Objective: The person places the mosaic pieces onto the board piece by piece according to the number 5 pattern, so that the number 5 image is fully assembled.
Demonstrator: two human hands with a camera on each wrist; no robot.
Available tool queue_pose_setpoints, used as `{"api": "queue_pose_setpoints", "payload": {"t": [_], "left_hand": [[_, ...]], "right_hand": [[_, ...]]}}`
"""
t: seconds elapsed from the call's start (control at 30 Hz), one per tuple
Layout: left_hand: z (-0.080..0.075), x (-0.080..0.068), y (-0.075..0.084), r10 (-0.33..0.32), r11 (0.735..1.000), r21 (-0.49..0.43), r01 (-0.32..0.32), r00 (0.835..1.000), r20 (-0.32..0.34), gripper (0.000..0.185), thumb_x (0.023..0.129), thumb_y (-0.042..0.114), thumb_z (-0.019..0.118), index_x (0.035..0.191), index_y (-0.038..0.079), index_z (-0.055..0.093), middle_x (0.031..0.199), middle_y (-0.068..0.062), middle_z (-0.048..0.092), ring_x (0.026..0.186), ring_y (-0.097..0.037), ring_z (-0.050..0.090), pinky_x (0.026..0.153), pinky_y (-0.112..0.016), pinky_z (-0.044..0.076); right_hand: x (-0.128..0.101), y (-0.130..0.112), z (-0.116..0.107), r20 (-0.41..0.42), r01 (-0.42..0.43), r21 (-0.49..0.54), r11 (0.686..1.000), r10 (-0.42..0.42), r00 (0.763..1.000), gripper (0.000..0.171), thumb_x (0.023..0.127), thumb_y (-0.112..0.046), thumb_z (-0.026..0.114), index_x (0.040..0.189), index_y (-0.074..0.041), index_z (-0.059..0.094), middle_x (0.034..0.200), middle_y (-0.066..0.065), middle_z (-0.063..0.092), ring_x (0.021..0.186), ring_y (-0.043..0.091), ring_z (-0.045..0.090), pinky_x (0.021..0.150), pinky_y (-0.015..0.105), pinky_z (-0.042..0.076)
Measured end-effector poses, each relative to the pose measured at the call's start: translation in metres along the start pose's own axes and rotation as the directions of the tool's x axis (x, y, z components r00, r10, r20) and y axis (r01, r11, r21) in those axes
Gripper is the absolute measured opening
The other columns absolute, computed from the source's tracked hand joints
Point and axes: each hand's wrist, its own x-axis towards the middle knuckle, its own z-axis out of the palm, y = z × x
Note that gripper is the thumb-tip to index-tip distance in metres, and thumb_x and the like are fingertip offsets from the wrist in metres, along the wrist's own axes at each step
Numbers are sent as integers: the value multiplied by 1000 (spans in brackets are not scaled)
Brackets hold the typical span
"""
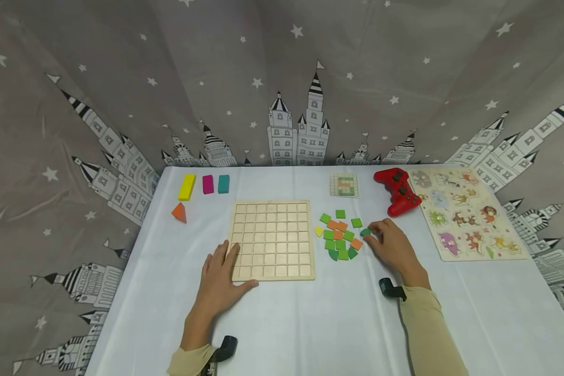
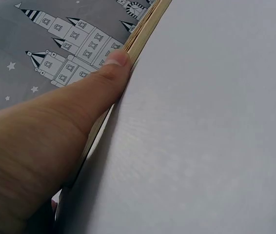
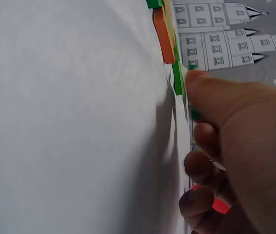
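Left hand: flat on the counter, fingers straight and relaxed, grasping nothing; fingertips lie over the near-left corner of the grid board; the left wrist view shows the thumb against the board's edge.
Right hand: at the 3 o'clock edge of the tile pile; fingers curled, pinching a dark green tile between thumb and fingertips. In the right wrist view the tile shows only as a sliver by the thumb.
Dark green tile: still low at the counter, just beside an orange tile of the pile; too small and too covered to tell its long axis or which way it points.
Grid board: square wooden tray of empty cells, edges parallel to the counter's edges, at 9 o'clock from the pile, a narrow bare strip between them.
Tile pile: green and orange squares, one yellow piece at its 9 o'clock side, loosely scattered, some touching.
Pattern card: at 12 o'clock from the pile, apart from it.
Red game controller: at 1 o'clock from the right hand, near.
Animal puzzle board: at 3 o'clock, along the counter's right edge.
Blocks: yellow block, pink block, teal block, long axes running 12 to 6; orange triangle below them.
Open room: wide bare cloth at 6 o'clock of both hands.
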Motion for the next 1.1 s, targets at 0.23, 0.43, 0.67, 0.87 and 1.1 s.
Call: {"api": "queue_pose_setpoints", "payload": {"t": [0.23, 0.43, 0.67, 0.87, 1.1], "left_hand": [[1, 0, 1, -4, 1000, -4, 4, 1000, 0, 108, 76, 59, 81, 158, 7, 33, 165, -23, 27, 153, -45, 24, 123, -65, 16], [0, 0, 2, -36, 999, -13, 37, 999, 41, 110, 77, 61, 79, 160, 7, 30, 168, -21, 23, 155, -43, 19, 126, -63, 12], [1, 1, 2, -59, 998, -12, 60, 997, 49, 113, 77, 62, 79, 161, 7, 27, 168, -21, 22, 156, -42, 18, 127, -61, 10], [1, 1, 1, -61, 998, -2, 61, 997, 52, 114, 78, 64, 77, 161, 6, 25, 168, -21, 22, 156, -42, 18, 127, -62, 8], [-1, 0, 4, -55, 998, -6, 55, 997, 50, 113, 79, 64, 76, 161, 5, 25, 168, -21, 23, 156, -41, 18, 127, -63, 8]], "right_hand": [[13, -35, 2, -20, 36, 60, 998, -35, 999, 43, 95, -37, 72, 125, -6, 66, 114, 11, 61, 98, 25, 55, 86, 41, 51], [35, -80, 21, -25, 169, 85, 982, -168, 985, 40, 95, -40, 71, 121, -10, 69, 110, 7, 62, 91, 21, 58, 81, 37, 52], [63, -148, 49, 32, 310, 129, 942, -317, 948, 35, 100, -42, 65, 123, -15, 68, 117, 3, 62, 101, 20, 62, 91, 40, 56], [82, -191, 78, 90, 372, 134, 919, -385, 918, 34, 100, -43, 63, 123, -18, 66, 118, 0, 61, 107, 18, 62, 97, 38, 55], [93, -214, 101, 134, 395, 44, 918, -397, 908, 35, 101, -42, 61, 125, -17, 66, 116, -2, 60, 104, 15, 62, 96, 34, 55]]}}
